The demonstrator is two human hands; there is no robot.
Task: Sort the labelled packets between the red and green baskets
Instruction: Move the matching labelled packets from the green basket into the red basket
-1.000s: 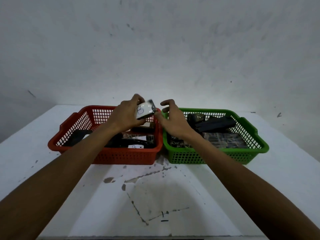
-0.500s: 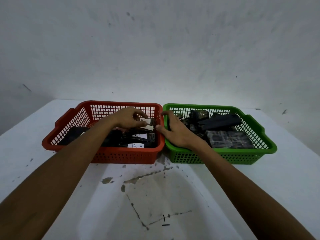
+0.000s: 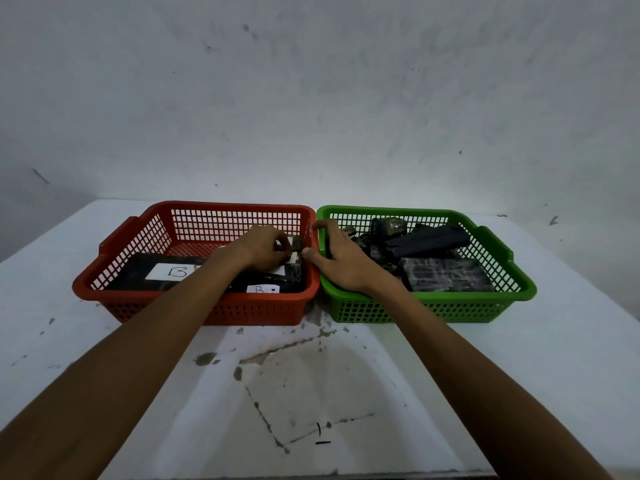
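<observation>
Over the red basket [image 3: 194,308], at its 3 o'clock side, the left hand [image 3: 264,247] pinches a dark packet [image 3: 295,250] with a white label. Right hand [image 3: 341,260] rests spread and empty in the green basket [image 3: 426,308], at its 9 o'clock edge. Both baskets are plastic lattice, touching, holding dark packets; two labels read B. White scuffed table [image 3: 346,375], grey wall [image 3: 311,98].

A single head-worn camera looks forward and down across the white surface [image 3: 346,375] toward a plain wall [image 3: 311,98] (the wide lens bows the edges). Both forearms reach in from the bottom corners. The red basket [image 3: 194,308] and green basket [image 3: 429,311] sit side by side mid-frame, near enough for handwritten labels to read.
</observation>
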